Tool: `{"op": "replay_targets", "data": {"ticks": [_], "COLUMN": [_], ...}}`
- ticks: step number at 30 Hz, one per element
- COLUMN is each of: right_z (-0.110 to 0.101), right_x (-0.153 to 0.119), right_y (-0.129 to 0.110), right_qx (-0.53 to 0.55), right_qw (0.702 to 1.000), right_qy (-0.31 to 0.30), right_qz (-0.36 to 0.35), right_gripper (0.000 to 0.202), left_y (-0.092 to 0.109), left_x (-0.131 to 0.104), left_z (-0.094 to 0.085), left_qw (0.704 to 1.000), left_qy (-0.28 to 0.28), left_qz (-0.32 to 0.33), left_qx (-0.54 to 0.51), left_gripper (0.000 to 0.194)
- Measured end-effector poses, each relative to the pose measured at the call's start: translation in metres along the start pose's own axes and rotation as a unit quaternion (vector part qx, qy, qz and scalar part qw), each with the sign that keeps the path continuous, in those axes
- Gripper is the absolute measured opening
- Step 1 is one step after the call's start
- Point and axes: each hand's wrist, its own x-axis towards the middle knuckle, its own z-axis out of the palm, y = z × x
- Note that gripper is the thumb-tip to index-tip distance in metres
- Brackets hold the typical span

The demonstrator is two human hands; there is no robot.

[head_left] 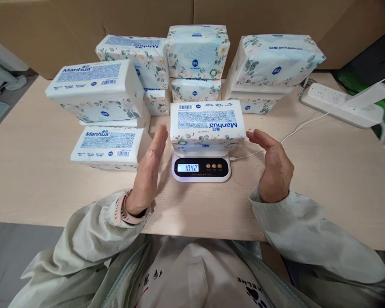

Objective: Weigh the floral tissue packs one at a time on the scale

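Note:
A pack of tissues (207, 124) with blue print and flowers lies on a small white digital scale (201, 177). The lit display (188, 167) reads about 104.2. On the pack's left side, my left hand (147, 171) is held upright with straight fingers, apart from it and holding nothing. At the right end, my right hand (272, 164) is raised with its fingers stretched toward the pack, a small gap between them. Neither hand grips anything. The scale's platform is mostly hidden under the pack.
More tissue packs are stacked at the left (96, 92), back middle (197, 53) and back right (276, 62). A white power strip (342, 105) sits at the right, and a white cable (291, 133) runs to the scale. Cardboard (147, 15) stands behind the table (333, 171).

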Motion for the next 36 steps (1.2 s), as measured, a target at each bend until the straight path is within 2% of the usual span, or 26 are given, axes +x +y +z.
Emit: {"op": "replay_targets", "data": {"ticks": [6, 15, 36], "right_z": [-0.0013, -0.0014, -0.0019], "right_x": [0.0007, 0.0011, 0.0016], "right_y": [-0.0023, -0.0034, -0.0054], "right_qx": [-0.007, -0.008, -0.014], "right_qw": [1.0, 1.0, 1.0], "right_qy": [-0.013, -0.017, -0.024], "right_qz": [0.002, -0.005, 0.008], "right_gripper": [0.042, 0.041, 0.041], "left_y": [0.0019, 0.002, 0.0014], "left_x": [0.0006, 0.0007, 0.0003], "left_z": [0.0003, 0.0009, 0.0012], "left_qw": [1.0, 1.0, 1.0], "left_qy": [0.004, 0.0, 0.025], "left_qz": [-0.01, 0.003, -0.006], "left_qx": [-0.003, -0.002, -0.01], "left_gripper": [0.063, 0.055, 0.055]}}
